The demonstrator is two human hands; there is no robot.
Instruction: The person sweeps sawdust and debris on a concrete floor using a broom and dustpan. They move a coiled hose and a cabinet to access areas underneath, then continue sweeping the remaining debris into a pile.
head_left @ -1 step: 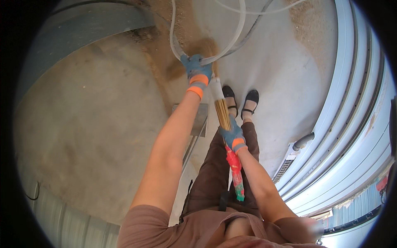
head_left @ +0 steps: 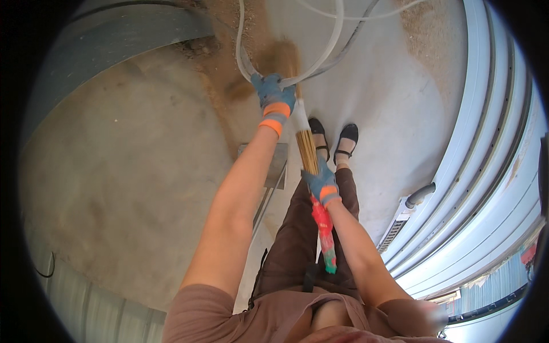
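Partly hidden in your gripping left hand (head_left: 273, 93), translucent hose (head_left: 336, 37) loops; your right hand (head_left: 321, 178) clasps a straw-stalked broom (head_left: 307, 150), far end blurred.

Soft, diffuse light fills the scene, strongest at the right, where the ribbed metal panels (head_left: 483, 134) pale almost to white low down; the concrete floor (head_left: 131, 160) dims toward the left. Shadows are faint and soft-edged. The far end of the straw broom (head_left: 307, 150) is blurred. Fisheye distortion bows the panels; black vignetting swallows the corners.
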